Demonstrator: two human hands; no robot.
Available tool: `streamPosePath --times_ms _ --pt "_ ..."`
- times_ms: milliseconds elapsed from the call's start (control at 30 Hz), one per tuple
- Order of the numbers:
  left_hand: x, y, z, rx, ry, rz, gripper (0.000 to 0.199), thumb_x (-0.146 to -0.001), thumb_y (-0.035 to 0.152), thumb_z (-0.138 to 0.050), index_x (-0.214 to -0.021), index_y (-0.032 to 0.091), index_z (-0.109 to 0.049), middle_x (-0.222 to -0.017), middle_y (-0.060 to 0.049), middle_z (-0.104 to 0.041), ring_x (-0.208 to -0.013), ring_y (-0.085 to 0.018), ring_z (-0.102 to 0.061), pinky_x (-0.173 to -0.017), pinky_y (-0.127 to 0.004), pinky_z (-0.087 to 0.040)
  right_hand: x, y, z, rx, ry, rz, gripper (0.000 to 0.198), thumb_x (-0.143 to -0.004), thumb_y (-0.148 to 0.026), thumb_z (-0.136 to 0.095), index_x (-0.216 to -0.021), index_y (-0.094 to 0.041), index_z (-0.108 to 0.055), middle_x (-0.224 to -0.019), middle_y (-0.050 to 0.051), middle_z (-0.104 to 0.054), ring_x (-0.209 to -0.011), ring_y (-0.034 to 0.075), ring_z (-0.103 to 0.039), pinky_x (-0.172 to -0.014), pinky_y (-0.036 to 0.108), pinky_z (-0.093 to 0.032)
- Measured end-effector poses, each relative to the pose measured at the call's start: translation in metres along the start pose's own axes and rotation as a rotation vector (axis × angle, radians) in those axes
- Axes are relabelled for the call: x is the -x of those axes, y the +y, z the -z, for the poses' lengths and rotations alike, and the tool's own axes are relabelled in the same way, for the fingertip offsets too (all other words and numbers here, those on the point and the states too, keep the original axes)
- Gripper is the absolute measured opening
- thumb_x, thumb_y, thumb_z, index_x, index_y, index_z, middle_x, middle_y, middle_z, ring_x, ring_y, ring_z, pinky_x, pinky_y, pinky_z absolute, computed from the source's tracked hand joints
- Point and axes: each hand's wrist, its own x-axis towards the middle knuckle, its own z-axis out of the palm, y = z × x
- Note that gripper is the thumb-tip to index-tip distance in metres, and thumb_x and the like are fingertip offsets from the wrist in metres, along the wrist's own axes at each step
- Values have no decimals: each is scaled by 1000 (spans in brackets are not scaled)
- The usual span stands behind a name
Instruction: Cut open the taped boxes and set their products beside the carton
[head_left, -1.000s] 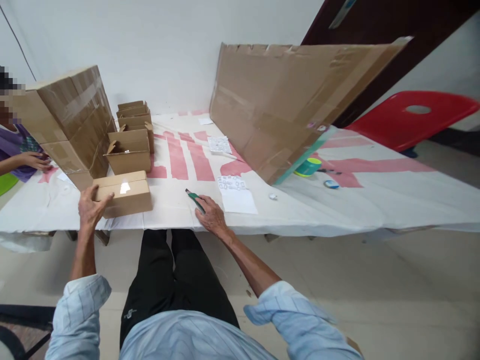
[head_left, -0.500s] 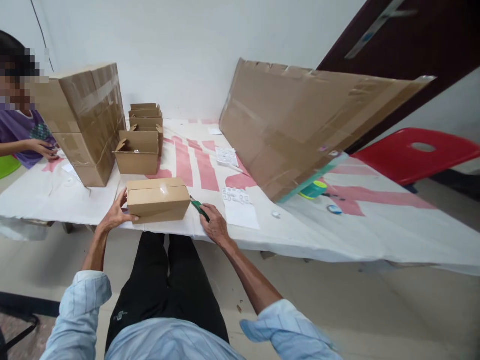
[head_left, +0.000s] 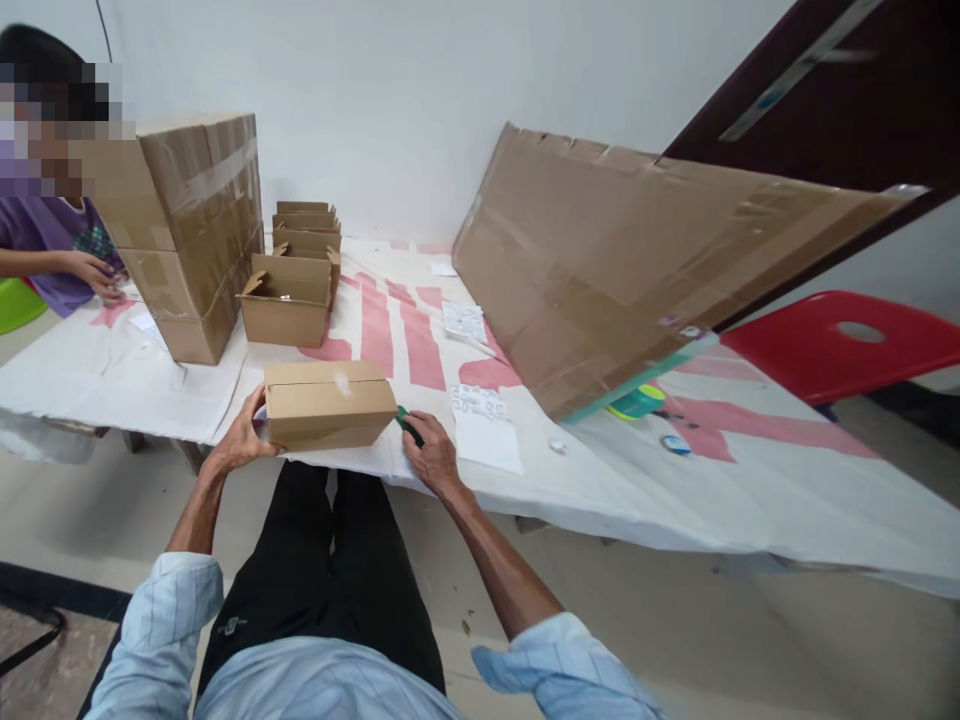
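A closed brown cardboard box (head_left: 330,408) lies at the near edge of the cloth-covered table, a seam running along its top. My left hand (head_left: 246,432) grips the box's left end, thumb along the front lower corner and fingers around the side. In my right hand (head_left: 433,455) is a green utility knife (head_left: 409,427), held by its handle at the box's right end. Its tip meets the edge of the box; I cannot tell whether the blade is in the cardboard. Right of that hand lie white paper sheets (head_left: 487,442) with small printed stickers.
Several open small boxes (head_left: 285,315) stand in a row behind, beside a tall taped carton stack (head_left: 202,230). A big cardboard sheet (head_left: 637,270) leans at the right, near a tape roll (head_left: 636,402) and red stool (head_left: 832,345). Another person's hand (head_left: 97,275) is at far left.
My right hand has brought the knife closer, so its tip now meets the box's right end. My left hand stays on the box. The whole view has shifted slightly.
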Motion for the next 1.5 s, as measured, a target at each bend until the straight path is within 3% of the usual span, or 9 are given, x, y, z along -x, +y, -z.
streamPosePath --times_ms 233,433,567,767,867,967,1167,1333,1500 --pt "12 -1 -15 -20 41 -76 126 -64 33 -95 -169 32 -26 -162 -18 -34 -153 -43 -39 -104 -54 -60 -12 -42 9 -464 141 -322 50 -99 -57 -55 -121 -18 -78 -126 15 -77 -114 28 -72 -99 49 -60" --pt "15 9 -30 -88 101 -241 130 -63 35 -97 -170 33 -25 -161 -16 -33 -149 -41 -40 -110 -57 -56 -19 -50 9 -807 180 -610 53 -80 -67 -73 -98 -18 -76 -94 7 -80 -85 22 -74 -69 36 -64" --pt "17 21 -37 -126 118 -308 128 -64 36 -97 -170 30 -25 -161 -18 -36 -146 -41 -42 -109 -56 -56 -14 -48 12 -926 180 -640 50 -74 -67 -81 -85 -19 -68 -72 2 -73 -67 19 -71 -60 33 -63" --pt "22 38 -42 -175 152 -327 117 -64 33 -95 -164 28 -36 -156 -17 -43 -142 -40 -45 -108 -54 -57 -17 -58 29 -780 182 -653 45 -72 -61 -79 -84 -19 -71 -77 2 -74 -71 20 -70 -65 36 -64" --pt "23 47 -46 -236 161 -317 115 -64 34 -94 -163 28 -37 -155 -17 -43 -142 -40 -46 -112 -57 -53 -31 -83 50 -523 245 -460 34 -84 -51 -70 -93 -19 -77 -93 6 -78 -87 23 -73 -81 42 -63" --pt "23 59 -53 -280 172 -318 115 -64 34 -93 -164 28 -37 -154 -17 -43 -144 -41 -45 -117 -59 -49 -49 -127 76 -274 258 -55 25 -95 -40 -63 -101 -22 -79 -102 8 -76 -100 27 -71 -92 46 -59" --pt "24 84 -69 -331 206 -326 113 -63 32 -92 -162 26 -39 -151 -16 -45 -143 -42 -45 -121 -61 -43 -72 -216 94 46 -32 611 20 -100 -18 -61 -106 -25 -79 -106 9 -73 -106 28 -63 -98 48 -52" --pt "25 95 -79 -332 226 -327 109 -62 30 -93 -159 24 -43 -150 -17 -46 -142 -42 -45 -121 -61 -44 -77 -230 84 367 -139 804 22 -102 -15 -56 -99 -21 -76 -101 10 -71 -106 28 -57 -92 42 -49" --pt "24 95 -83 -333 242 -331 109 -63 28 -91 -160 27 -41 -151 -17 -45 -142 -43 -46 -119 -61 -45 -77 -226 85 461 -156 847 21 -100 -12 -58 -95 -22 -76 -102 10 -68 -104 27 -55 -90 41 -47"
